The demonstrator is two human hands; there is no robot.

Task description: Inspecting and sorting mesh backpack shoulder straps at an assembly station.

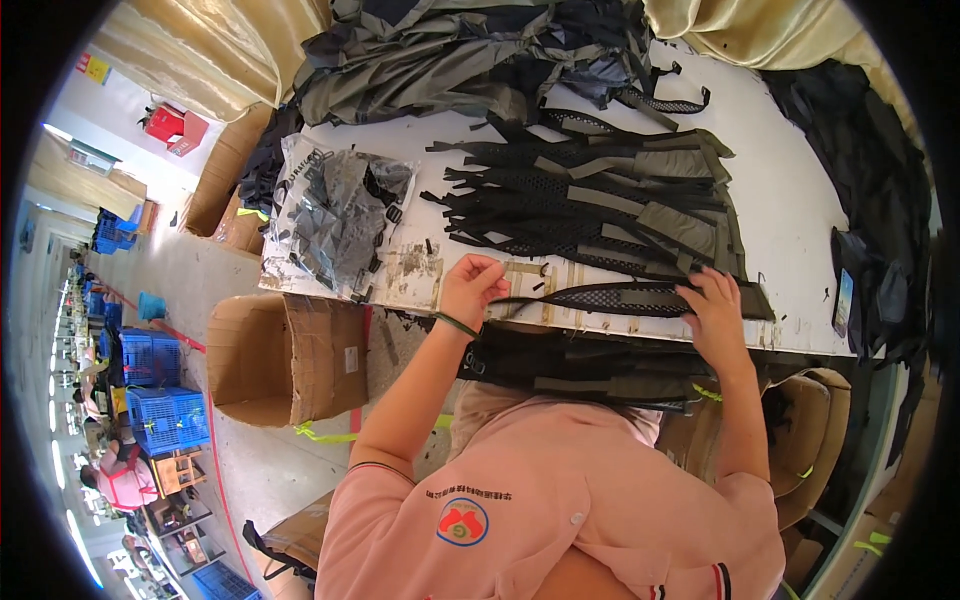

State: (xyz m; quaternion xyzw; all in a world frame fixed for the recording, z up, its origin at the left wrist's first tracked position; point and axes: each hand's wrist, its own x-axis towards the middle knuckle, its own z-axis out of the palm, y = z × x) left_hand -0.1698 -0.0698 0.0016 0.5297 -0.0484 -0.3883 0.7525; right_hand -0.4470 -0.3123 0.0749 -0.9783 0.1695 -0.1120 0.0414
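A black mesh shoulder strap (620, 298) lies lengthwise along the near edge of the white table (780, 180). My left hand (472, 290) is closed on its narrow webbing end, just above the tabletop. Over the wide, padded end, my right hand (714, 318) grips the strap with its fingers bent across the upper edge. Beyond it, several similar mesh straps (560, 205) are stacked side by side, their thin ends pointing left. Black fabric pieces (590, 360) hang or rest below the table edge, in front of my body.
A clear plastic bag (345, 220) with grey fabric and buckles sits on the table's left. Dark grey fabric (430, 75) is heaped at the back, and black pieces (870, 190) drape at the right. An open cardboard box (255, 365) stands left, below the table.
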